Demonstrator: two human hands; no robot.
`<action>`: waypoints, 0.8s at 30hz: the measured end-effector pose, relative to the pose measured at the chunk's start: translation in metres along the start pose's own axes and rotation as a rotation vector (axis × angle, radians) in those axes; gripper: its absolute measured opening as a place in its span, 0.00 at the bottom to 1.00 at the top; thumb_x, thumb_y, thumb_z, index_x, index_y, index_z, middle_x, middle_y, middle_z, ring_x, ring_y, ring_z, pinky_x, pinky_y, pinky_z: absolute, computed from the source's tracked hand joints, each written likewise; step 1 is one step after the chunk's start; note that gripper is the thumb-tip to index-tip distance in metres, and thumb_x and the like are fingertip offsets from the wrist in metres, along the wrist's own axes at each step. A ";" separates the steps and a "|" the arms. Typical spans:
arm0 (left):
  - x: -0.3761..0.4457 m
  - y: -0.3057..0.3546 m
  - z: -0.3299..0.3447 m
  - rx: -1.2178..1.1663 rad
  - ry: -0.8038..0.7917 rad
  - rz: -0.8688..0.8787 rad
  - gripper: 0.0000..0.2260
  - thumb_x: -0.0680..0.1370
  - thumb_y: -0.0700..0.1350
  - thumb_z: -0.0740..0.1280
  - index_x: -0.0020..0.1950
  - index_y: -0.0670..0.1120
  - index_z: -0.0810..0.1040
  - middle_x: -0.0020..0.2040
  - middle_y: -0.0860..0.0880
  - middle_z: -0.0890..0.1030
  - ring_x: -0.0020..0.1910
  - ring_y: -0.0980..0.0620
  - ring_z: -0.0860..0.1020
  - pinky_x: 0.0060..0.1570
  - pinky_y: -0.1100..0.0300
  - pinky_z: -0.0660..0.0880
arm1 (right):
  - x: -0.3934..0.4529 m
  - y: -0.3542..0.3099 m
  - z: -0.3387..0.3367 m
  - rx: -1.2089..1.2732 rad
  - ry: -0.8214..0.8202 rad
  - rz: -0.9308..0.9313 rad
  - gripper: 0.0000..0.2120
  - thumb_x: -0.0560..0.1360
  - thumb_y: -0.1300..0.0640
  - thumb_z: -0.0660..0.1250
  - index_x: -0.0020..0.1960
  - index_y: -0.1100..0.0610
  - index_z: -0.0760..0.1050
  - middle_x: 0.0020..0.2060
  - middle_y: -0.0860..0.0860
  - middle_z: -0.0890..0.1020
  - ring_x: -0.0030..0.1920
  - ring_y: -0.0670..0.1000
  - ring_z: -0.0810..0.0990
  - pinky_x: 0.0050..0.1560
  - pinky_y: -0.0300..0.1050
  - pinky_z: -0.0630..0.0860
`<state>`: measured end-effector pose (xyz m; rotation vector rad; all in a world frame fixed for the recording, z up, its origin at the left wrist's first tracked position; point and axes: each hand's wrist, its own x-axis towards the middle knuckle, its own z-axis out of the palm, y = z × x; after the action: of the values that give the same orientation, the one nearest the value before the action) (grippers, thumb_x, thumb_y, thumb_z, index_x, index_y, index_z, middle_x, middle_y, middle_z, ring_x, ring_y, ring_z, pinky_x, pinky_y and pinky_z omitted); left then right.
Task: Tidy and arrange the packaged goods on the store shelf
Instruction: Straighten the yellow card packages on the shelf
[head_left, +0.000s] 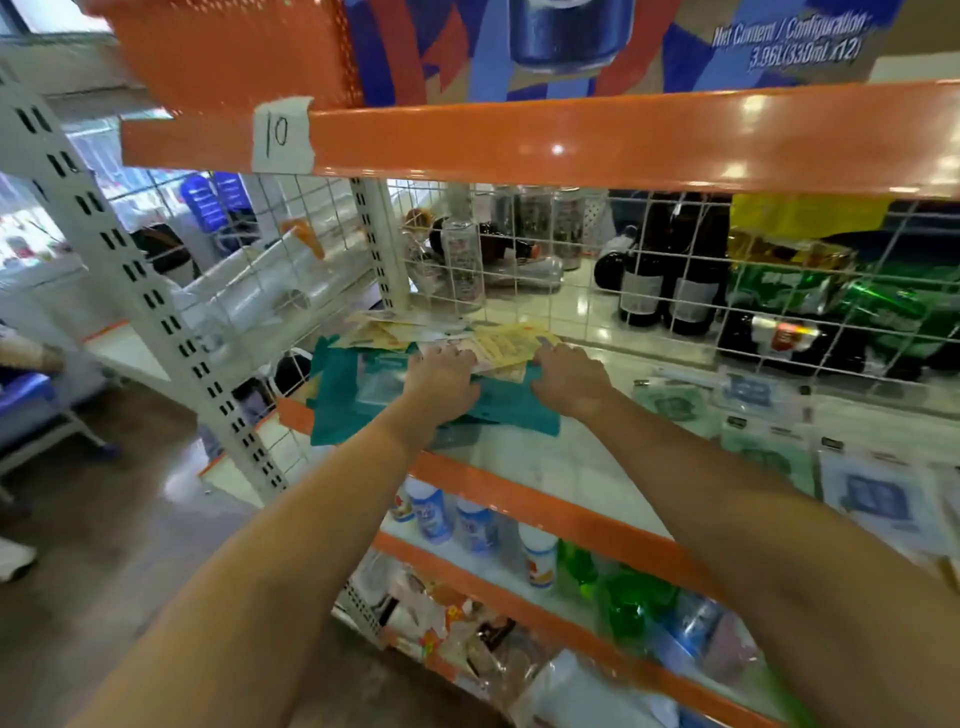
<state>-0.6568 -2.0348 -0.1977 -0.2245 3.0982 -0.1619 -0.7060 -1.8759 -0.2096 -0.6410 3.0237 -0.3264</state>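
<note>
From the head camera we see our left hand (441, 382) and right hand (569, 382) lying palm-down, fingers curled, on the teal packets (353, 400) at the shelf's (550, 467) left end, yellow packets (506, 345) just behind against the wire grid (571, 291).

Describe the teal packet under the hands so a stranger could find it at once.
Find the orange shelf beam with the paper tag marked 10. On the white shelf just below, at its left end, lies the teal packet, flat under the left hand and right hand. It alone is solid teal; the packets behind it are yellow.
</note>
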 end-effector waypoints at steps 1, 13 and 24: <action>0.003 -0.002 0.002 0.003 -0.003 0.007 0.22 0.80 0.52 0.58 0.72 0.46 0.65 0.70 0.43 0.67 0.70 0.43 0.64 0.67 0.44 0.62 | 0.002 -0.001 0.002 -0.005 -0.004 0.010 0.20 0.78 0.56 0.57 0.70 0.55 0.67 0.75 0.52 0.60 0.69 0.57 0.67 0.64 0.53 0.67; 0.046 -0.006 0.018 -0.012 0.024 0.016 0.21 0.79 0.52 0.60 0.70 0.47 0.67 0.69 0.46 0.70 0.69 0.44 0.67 0.67 0.44 0.64 | 0.049 0.004 0.007 -0.094 -0.013 -0.034 0.19 0.78 0.56 0.58 0.68 0.57 0.67 0.65 0.56 0.72 0.65 0.57 0.70 0.61 0.51 0.70; 0.057 -0.022 0.022 -0.056 0.071 -0.027 0.21 0.80 0.54 0.56 0.71 0.47 0.67 0.69 0.45 0.70 0.68 0.44 0.67 0.65 0.46 0.65 | 0.089 -0.004 0.029 -0.245 -0.058 -0.193 0.20 0.77 0.58 0.60 0.69 0.57 0.66 0.65 0.57 0.71 0.65 0.58 0.71 0.61 0.52 0.70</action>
<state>-0.7092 -2.0674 -0.2187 -0.2678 3.1744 -0.0854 -0.7843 -1.9209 -0.2358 -0.9432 2.9760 0.0602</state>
